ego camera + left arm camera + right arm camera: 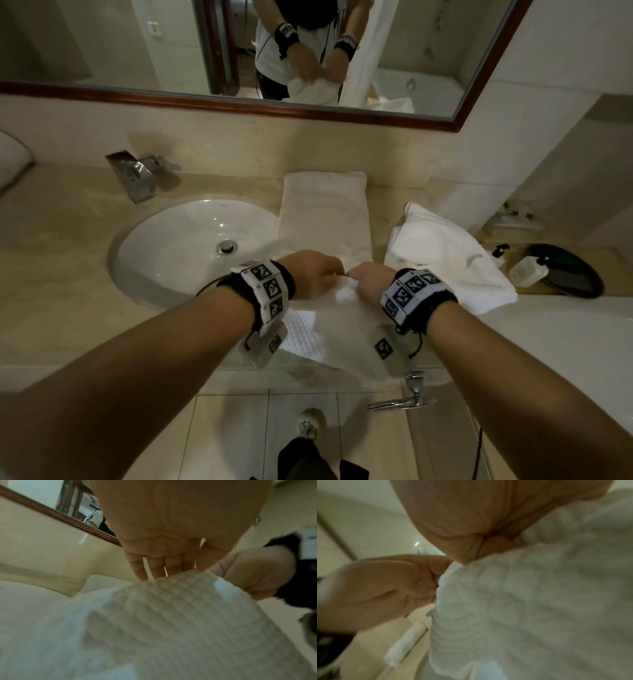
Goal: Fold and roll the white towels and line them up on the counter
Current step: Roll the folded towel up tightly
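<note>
A white waffle-weave towel (337,329) hangs from both hands over the counter's front edge. My left hand (317,274) and right hand (368,281) meet at its top edge and pinch it side by side. In the left wrist view the left fingers (154,566) reach down behind the towel's (171,615) top edge. In the right wrist view my right hand (471,543) curls round the cloth (530,608), with the left hand (385,588) beside it. A folded white towel (325,212) lies flat on the counter behind. A crumpled white towel (442,257) lies to the right.
The beige counter (51,257) holds a round sink (171,253) at left with a chrome faucet (133,174). A soap bottle (527,272) and a black tray (579,277) sit at far right. A framed mirror (239,51) spans the wall. A chrome handle (404,401) juts out below the counter.
</note>
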